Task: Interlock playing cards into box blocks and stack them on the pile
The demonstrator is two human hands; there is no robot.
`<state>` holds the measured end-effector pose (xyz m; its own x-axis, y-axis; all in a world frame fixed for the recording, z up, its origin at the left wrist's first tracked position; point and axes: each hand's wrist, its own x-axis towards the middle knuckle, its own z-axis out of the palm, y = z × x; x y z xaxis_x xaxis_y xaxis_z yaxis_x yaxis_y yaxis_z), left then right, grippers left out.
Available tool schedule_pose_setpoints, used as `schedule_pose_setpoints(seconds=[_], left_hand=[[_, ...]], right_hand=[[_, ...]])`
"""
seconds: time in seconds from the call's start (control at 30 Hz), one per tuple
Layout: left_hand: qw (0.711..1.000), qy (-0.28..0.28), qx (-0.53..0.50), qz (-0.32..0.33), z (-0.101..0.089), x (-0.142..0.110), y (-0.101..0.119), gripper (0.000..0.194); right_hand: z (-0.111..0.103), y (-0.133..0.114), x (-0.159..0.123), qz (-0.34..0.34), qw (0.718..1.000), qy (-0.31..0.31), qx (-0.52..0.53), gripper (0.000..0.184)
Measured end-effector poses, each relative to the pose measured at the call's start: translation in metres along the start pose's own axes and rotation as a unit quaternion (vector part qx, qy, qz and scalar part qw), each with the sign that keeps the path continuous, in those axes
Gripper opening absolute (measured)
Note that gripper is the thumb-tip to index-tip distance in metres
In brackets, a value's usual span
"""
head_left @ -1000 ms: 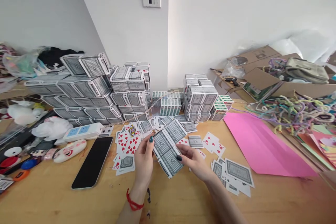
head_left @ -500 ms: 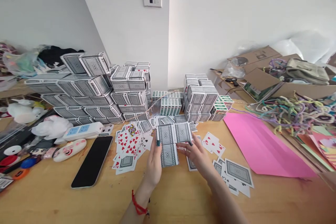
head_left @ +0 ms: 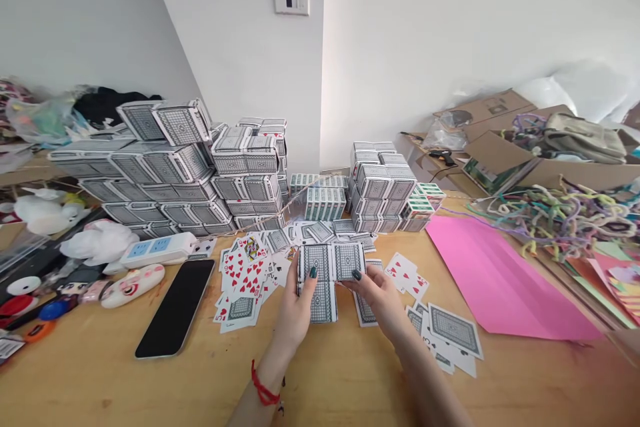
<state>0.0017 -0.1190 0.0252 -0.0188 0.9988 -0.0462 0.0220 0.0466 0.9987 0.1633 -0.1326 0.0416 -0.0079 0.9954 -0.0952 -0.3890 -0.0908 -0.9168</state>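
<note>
Between my hands is an L-shaped piece made of folded playing cards (head_left: 317, 267), its grey patterned backs facing up. My left hand (head_left: 296, 310) grips its left side, thumb on top and fingers underneath. My right hand (head_left: 377, 290) pinches the upper right part, thumb on the face and the other fingers mostly hidden below. Loose playing cards (head_left: 243, 273), some face up with red hearts, lie left of my hands. More face-down cards (head_left: 320, 232) are spread just behind the piece. To the right are a five of hearts (head_left: 401, 271) and a small pile of cards (head_left: 456, 328).
Tall stacks of folded-card blocks (head_left: 180, 167) rise at the back left, with another stack (head_left: 383, 187) at the back right. Green-edged card packs (head_left: 325, 202) stand between them. A phone (head_left: 176, 307), a power strip (head_left: 160, 249), pink paper (head_left: 500, 280) and tangled yarn (head_left: 560, 220) lie around.
The card piece has tipped slightly and sunk a little. My left thumb has moved from its edge onto its top, and my right thumb now presses on the right part.
</note>
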Motion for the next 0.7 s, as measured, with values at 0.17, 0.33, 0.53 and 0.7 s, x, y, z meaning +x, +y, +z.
schedule_pose_setpoints(seconds=[0.17, 0.33, 0.53, 0.7], left_hand=[[0.999, 0.013, 0.03, 0.008, -0.002, -0.002, 0.005, 0.051], [1.0, 0.004, 0.014, 0.019, -0.004, -0.001, 0.009, 0.051], [0.998, -0.003, -0.06, -0.028, -0.011, 0.003, 0.013, 0.048], [0.975, 0.038, -0.209, -0.069, -0.013, 0.0, 0.013, 0.051]], right_hand=[[-0.003, 0.011, 0.002, -0.013, 1.0, 0.014, -0.015, 0.04], [0.001, 0.007, 0.0, -0.016, 1.0, 0.004, -0.019, 0.042], [0.004, 0.002, -0.002, 0.007, 0.999, -0.028, 0.034, 0.042], [0.002, 0.008, 0.0, 0.009, 0.997, 0.023, 0.078, 0.036]])
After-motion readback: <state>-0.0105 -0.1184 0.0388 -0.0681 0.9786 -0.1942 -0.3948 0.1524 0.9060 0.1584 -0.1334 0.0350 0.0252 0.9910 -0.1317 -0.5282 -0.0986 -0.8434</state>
